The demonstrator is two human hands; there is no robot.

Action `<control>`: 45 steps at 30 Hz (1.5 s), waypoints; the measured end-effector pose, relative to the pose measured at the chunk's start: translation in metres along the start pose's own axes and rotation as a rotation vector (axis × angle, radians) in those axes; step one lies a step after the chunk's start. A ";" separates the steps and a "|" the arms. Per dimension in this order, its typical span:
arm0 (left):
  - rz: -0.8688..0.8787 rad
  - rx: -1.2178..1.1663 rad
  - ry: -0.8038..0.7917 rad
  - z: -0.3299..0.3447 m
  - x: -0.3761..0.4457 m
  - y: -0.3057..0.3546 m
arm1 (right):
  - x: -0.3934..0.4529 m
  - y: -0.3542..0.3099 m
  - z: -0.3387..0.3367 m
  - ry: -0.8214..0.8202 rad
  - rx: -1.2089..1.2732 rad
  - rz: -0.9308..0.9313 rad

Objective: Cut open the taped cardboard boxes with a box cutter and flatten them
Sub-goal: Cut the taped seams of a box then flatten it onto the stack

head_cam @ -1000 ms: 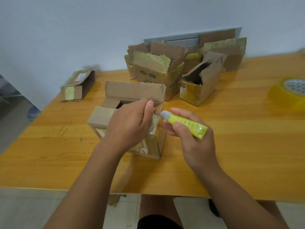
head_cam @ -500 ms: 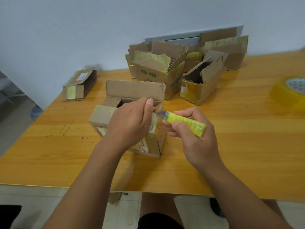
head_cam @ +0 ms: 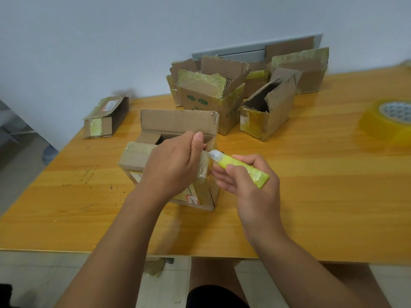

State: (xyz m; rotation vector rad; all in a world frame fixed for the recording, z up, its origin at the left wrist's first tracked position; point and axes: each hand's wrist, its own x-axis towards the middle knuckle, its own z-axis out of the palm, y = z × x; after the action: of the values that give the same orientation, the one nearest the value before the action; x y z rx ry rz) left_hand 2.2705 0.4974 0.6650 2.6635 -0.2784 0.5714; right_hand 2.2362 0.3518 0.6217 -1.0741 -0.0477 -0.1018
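while left fingers (head_cam: 178,156) grip the box (head_cam: 169,138), right fingers (head_cam: 231,174) clasp the cutter (head_cam: 244,170) before opened boxes (head_cam: 222,92).

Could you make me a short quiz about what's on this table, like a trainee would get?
1. True or false: the right hand grips the yellow box cutter.
2. Where does the roll of tape lie? A) inside a box B) on the table's right side C) on the floor
3. Fill in: the left hand grips the near box at its ____ edge.

Key: 1 true; 2 B; 3 top. The cutter's tip points at the taped corner beside the left hand.
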 end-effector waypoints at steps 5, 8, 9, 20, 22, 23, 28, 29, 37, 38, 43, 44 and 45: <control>0.017 0.007 0.017 0.001 -0.001 0.000 | -0.007 0.002 0.004 0.054 0.014 -0.027; 0.022 0.020 0.043 0.001 -0.001 0.001 | -0.009 0.001 0.005 0.043 0.003 -0.017; 0.027 0.025 0.048 0.001 -0.001 0.001 | -0.012 0.002 0.005 0.044 0.001 -0.019; 0.070 0.012 0.175 0.006 -0.004 -0.002 | -0.024 0.000 -0.009 -0.047 -0.124 -0.156; 0.085 -0.001 0.232 0.008 -0.005 -0.003 | -0.029 -0.003 -0.012 -0.048 -0.151 -0.197; 0.101 -0.002 0.273 0.009 -0.005 -0.003 | -0.032 -0.005 -0.014 -0.053 -0.178 -0.225; 0.205 -0.066 0.532 0.013 -0.011 0.000 | -0.030 -0.010 -0.019 -0.010 -0.104 -0.301; 0.222 -0.085 0.574 0.015 -0.013 0.001 | -0.023 -0.012 -0.018 -0.004 -0.093 -0.313; 0.255 -0.095 0.702 0.023 -0.038 0.000 | 0.024 0.000 -0.003 -0.324 -0.915 -0.611; 0.254 -0.082 0.686 0.026 -0.049 -0.001 | 0.027 0.003 -0.005 -0.331 -0.919 -0.623; 0.037 -0.138 0.452 0.033 -0.097 -0.009 | 0.031 0.003 -0.005 -0.344 -0.884 -0.573; -0.047 -0.146 0.417 0.026 -0.095 -0.010 | 0.032 0.002 -0.004 -0.342 -0.883 -0.547; -0.130 -0.131 0.389 0.018 -0.090 -0.012 | 0.032 0.001 -0.002 -0.347 -0.884 -0.517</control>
State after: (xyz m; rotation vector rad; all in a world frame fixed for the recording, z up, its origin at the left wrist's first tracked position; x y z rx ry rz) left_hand 2.1998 0.5106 0.6072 2.3610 -0.0279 0.9724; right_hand 2.2680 0.3483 0.6223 -1.9346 -0.6433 -0.4291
